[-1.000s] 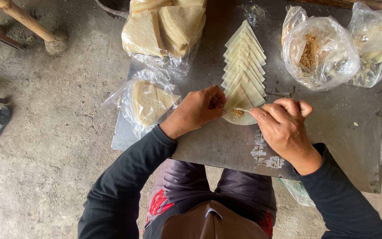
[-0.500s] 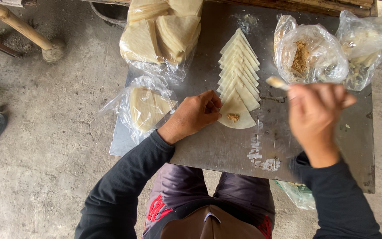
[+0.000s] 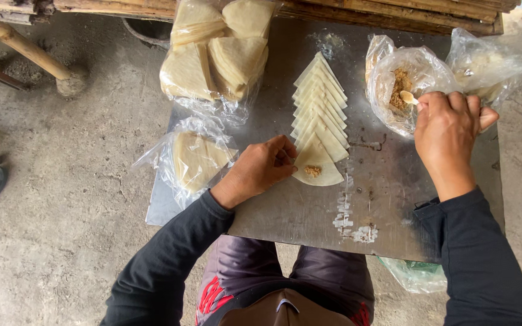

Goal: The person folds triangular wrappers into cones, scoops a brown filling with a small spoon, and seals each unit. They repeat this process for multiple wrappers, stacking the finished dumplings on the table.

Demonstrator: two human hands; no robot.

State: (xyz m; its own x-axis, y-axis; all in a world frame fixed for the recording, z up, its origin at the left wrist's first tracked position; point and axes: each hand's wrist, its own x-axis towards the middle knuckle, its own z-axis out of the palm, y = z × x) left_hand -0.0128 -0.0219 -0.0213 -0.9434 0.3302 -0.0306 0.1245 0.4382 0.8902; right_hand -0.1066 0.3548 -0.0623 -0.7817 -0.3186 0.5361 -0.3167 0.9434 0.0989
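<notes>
Wrappers of pale, thin dough, cut to wedges, lie fanned in an overlapping row (image 3: 318, 99) down the middle of the grey metal tabletop (image 3: 394, 205), the row's long axis running from far to near. The nearest wedge (image 3: 316, 167) carries a small dab of brown crumbly filling (image 3: 313, 171) and sits at the near end of that row. The left hand (image 3: 261, 172) rests loosely curled just left of it, fingertips touching the wedge's left edge and pinning it flat; it grips nothing. The right hand (image 3: 451, 136) is well apart, off to the far right, closed around the handle of a small pale spoon (image 3: 408, 97) whose bowl pokes into the mouth of a clear plastic bag of brown filling (image 3: 401, 84). Whether the spoon is loaded is probably beyond telling, since the bag's folds hide the bowl. So the filled wedge lies left and nearer from the spoon hand, with the left hand far the closer.
</notes>
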